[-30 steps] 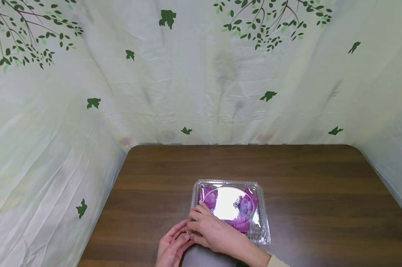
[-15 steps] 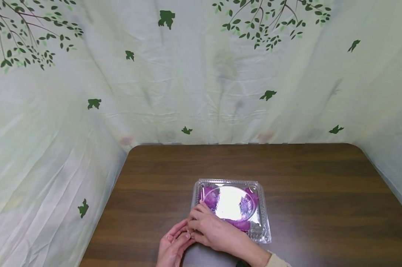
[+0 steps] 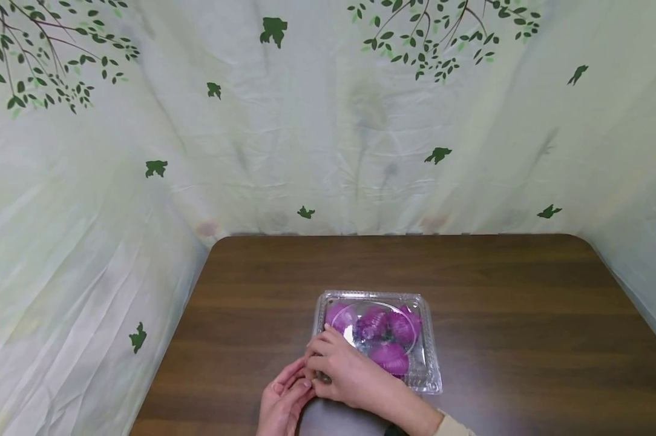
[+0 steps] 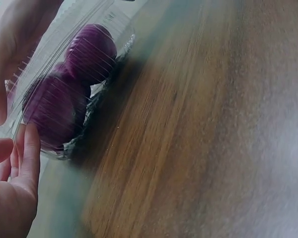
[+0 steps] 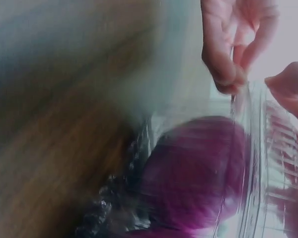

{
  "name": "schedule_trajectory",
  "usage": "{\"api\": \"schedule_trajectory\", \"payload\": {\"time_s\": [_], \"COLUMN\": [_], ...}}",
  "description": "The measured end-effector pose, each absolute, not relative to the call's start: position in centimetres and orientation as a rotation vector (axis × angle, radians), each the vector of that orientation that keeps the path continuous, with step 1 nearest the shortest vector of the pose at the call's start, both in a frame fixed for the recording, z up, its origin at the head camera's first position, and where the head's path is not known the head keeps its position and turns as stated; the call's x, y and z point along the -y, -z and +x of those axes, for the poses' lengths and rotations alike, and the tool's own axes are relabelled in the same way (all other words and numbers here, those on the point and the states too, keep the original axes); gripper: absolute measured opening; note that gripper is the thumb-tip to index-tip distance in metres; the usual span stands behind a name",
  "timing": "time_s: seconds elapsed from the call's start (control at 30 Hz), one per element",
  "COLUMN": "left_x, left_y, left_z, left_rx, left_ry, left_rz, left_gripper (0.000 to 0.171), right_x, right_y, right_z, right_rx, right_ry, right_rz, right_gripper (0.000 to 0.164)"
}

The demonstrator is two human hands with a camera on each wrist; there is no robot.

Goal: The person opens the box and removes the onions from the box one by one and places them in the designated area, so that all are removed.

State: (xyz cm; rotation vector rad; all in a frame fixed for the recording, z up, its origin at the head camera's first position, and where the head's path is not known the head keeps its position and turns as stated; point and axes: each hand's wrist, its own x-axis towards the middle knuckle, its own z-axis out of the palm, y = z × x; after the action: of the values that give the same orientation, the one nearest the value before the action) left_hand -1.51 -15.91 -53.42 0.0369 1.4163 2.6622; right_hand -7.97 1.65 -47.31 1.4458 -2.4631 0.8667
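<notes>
A clear plastic clamshell container (image 3: 430,363) sits near the front of the table. Through its lid show several round purple things (image 3: 389,358), possibly red onions; ribbed plastic blurs them in the left wrist view. At the near left corner my left hand (image 3: 285,401) pinches the rim, its fingers outside the wall. My right hand (image 3: 352,374) reaches across from the right and grips the same corner, fingers over the lid and thumb at the rim. In the right wrist view the left hand (image 5: 238,42) and the right thumb (image 5: 290,91) are close together on the rim.
The dark brown wooden table (image 3: 524,315) extends behind and to both sides of the container. A pale cloth (image 3: 328,133) with printed leaves hangs along its back and sides. A grey surface (image 3: 336,419) shows at the front edge between my forearms.
The bright glare on the lid has mostly gone, so the purple things show more clearly. Below my right hand, a small gap has opened by the thumb. Both hands stay at the same corner.
</notes>
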Motion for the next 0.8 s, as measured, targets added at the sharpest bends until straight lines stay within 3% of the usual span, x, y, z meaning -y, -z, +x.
{"api": "schedule_trajectory", "payload": {"time_s": [0.17,0.47,0.8], "left_x": [15.8,15.5,15.3], "left_y": [53.7,53.4,53.2], "left_z": [-1.5,-1.6,-1.7], "left_rx": [-1.388,-1.361,-1.389], "left_ry": [-2.677,-2.691,-2.689], "left_rz": [0.080,0.066,0.042], "left_gripper": [0.048,0.045,0.043], "right_x": [-1.8,-2.7,-5.0], "right_y": [47.4,46.9,46.4], "right_z": [-7.7,-7.8,-6.5], "right_rx": [2.477,2.506,2.498], "right_ry": [-0.725,-0.579,-0.588], "right_rz": [1.414,1.399,1.270], "right_gripper": [0.014,0.035,0.079]}}
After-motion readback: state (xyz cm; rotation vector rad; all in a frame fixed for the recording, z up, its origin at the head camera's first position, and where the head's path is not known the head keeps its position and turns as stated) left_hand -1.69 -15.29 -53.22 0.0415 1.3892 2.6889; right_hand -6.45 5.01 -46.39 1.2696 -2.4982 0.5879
